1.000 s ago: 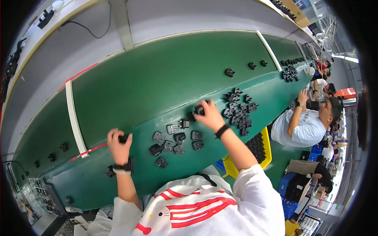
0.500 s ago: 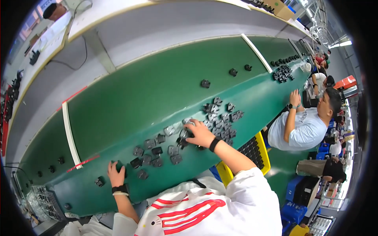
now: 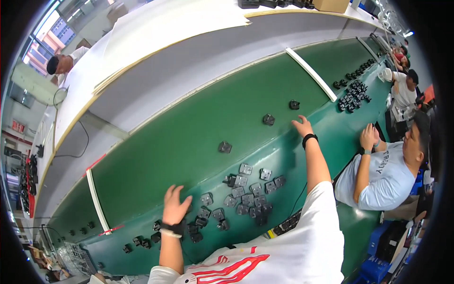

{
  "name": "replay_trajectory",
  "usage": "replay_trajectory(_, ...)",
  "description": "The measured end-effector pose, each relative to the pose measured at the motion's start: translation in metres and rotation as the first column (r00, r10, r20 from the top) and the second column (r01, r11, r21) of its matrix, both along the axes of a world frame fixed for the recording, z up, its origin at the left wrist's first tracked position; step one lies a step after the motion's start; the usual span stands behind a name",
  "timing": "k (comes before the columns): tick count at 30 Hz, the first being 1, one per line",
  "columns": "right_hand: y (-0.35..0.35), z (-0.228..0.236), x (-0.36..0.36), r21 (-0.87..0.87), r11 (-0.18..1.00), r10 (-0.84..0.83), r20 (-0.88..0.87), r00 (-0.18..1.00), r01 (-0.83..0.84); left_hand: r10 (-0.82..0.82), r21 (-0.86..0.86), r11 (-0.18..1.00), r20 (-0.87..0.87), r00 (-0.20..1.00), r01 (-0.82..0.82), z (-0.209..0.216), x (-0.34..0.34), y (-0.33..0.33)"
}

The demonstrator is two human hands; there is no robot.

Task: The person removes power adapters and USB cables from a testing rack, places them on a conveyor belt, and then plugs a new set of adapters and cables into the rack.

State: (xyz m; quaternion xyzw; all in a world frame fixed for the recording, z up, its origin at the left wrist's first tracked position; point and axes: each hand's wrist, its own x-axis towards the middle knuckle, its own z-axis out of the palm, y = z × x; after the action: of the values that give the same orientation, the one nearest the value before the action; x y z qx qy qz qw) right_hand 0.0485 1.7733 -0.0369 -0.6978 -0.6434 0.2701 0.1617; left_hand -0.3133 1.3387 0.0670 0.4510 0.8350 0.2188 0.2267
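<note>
My right hand (image 3: 303, 128) is stretched out over the far edge of the green work surface, fingers apart and holding nothing. Close to its fingertips are a small black blocky part (image 3: 268, 119) and another black part (image 3: 294, 104), both on the green belt (image 3: 156, 156). A third such part (image 3: 225, 147) lies on the belt between my hands. My left hand (image 3: 175, 206) hovers, fingers spread, beside several grey-black blocky parts (image 3: 202, 212). A larger loose group of these parts (image 3: 257, 201) lies between my forearms. Their exact kind is too small to tell.
White bars (image 3: 312, 75) cross the belt. At the right a person in a light blue shirt (image 3: 385, 175) sits by a pile of black parts (image 3: 353, 96). A white shelf (image 3: 165, 28) runs along the far side. A yellow-edged crate (image 3: 271, 234) shows under the surface's near edge.
My right hand has left the group and reached right and away toward the belt. My left hand has moved right, toward the parts. The view has shifted.
</note>
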Motion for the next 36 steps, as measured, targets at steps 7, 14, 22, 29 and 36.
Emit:
replay_trajectory(7,0.074,-0.01,-0.027,0.211,0.976,0.051,0.005,0.999,-0.05,-0.172,-0.052,0.981,0.193,0.966,0.185,-0.049,0.028,0.15)
replay_trajectory(14,0.052,-0.006,-0.061,0.076,0.962,0.251,0.131,0.959,-0.262,-0.228,-0.14,0.964,0.003,0.974,0.226,-0.081,0.057,0.204)
replay_trajectory(22,-0.047,0.006,-0.126,0.125,0.684,0.66,0.312,0.683,-0.718,-0.128,-0.09,0.988,-0.062,0.99,0.122,-0.092,0.012,0.173)
replay_trajectory(29,-0.077,0.067,-0.085,0.464,0.807,0.508,-0.227,0.831,-0.366,0.09,0.257,0.957,0.177,0.98,-0.134,-0.007,-0.009,0.028)
replay_trajectory(36,-0.238,0.209,-0.013,0.628,0.741,0.662,-0.621,0.42,-0.239,0.428,0.37,0.747,0.367,0.826,-0.552,0.067,0.063,-0.252)
